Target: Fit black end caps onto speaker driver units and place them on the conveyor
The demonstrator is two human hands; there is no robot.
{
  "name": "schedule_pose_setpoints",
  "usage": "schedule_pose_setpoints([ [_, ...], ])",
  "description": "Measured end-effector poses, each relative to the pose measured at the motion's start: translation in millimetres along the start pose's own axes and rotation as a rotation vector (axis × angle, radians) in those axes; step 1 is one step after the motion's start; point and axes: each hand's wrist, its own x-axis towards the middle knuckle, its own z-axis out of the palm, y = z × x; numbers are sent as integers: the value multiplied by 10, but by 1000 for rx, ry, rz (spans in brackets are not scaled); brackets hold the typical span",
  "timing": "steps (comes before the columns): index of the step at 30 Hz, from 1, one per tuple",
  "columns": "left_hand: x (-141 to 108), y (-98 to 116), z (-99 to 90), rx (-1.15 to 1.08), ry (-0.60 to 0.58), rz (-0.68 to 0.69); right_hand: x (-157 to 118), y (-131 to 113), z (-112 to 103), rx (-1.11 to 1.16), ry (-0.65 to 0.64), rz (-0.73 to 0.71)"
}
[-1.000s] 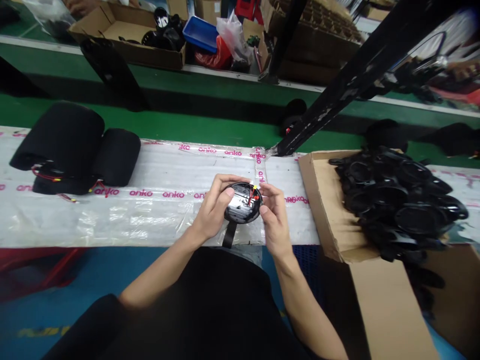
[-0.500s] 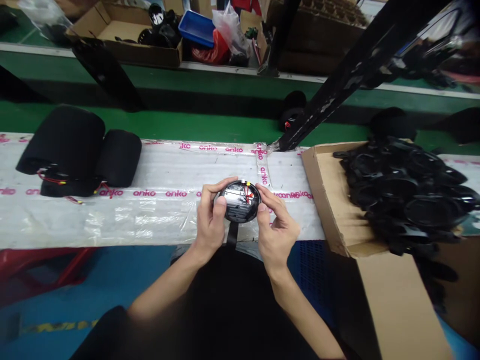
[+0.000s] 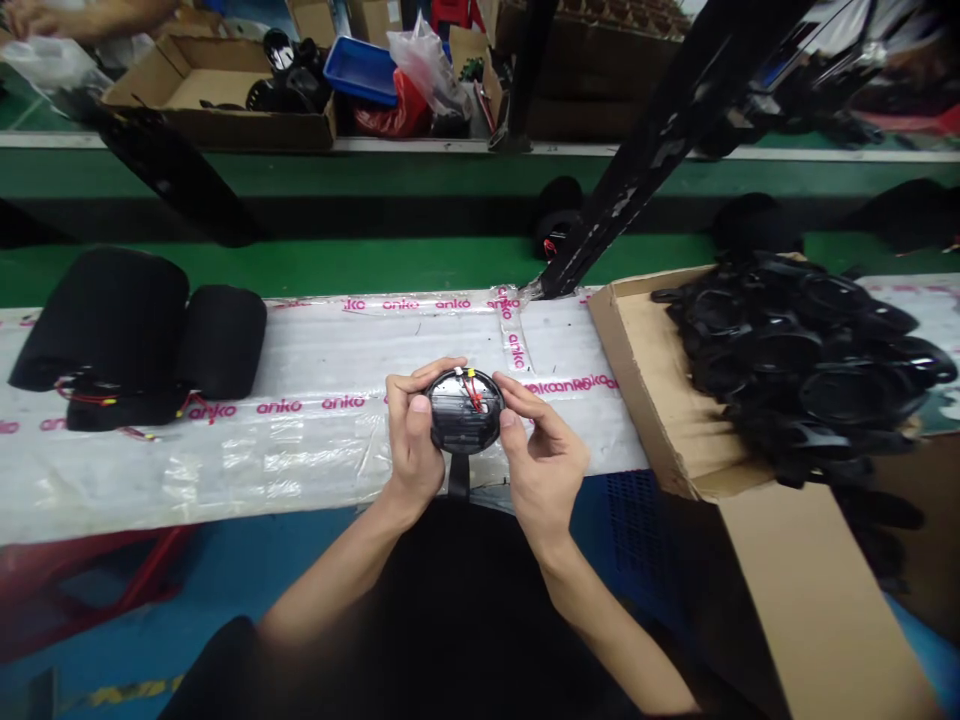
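Between my two hands is a round black plastic part (image 3: 463,425) with a shiny inside, a black strap (image 3: 458,476) hanging from its lower edge. Red and black wires (image 3: 475,392) with a white and a yellow connector lie at its top. My left hand (image 3: 414,445) grips the left rim, thumb on the near face and fingers behind. On the opposite rim, my right hand (image 3: 546,460) closes with thumb and fingertips. The part is held above the near edge of the bench (image 3: 315,350), in front of my body.
Black fabric-covered cylinders (image 3: 105,320) with wires stand at the left of the bench. A cardboard box (image 3: 660,400) heaped with black plastic parts (image 3: 795,350) is at the right. A slanted black post (image 3: 637,160) rises behind. Across the green belt, a person's arm (image 3: 97,18) shows at the far left.
The view has shifted slightly, so the bench things appear moved left. Both hands keep their hold on the round part, which now shows less glare. A person's arm has appeared at the far upper left.
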Motion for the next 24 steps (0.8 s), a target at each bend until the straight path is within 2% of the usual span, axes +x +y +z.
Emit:
schedule_pose_setpoints([
  [3, 88, 1, -59, -1, -47, -25, 36, 22, 31, 154, 23, 95],
  [7, 275, 18, -178, 27, -313, -160, 71, 33, 19, 143, 9, 99],
  [9, 314, 37, -216, 40, -391, -189, 61, 18, 5, 115, 3, 89],
  [16, 135, -10, -236, -17, -193, -165, -21, 43, -15, 80, -31, 41],
  [19, 91, -24, -206, -23, -159, -132, -20, 39, -23, 52, -66, -3],
  [24, 123, 11, -157, 31, -124, -112, 66, -58, -19, -115, -68, -105],
])
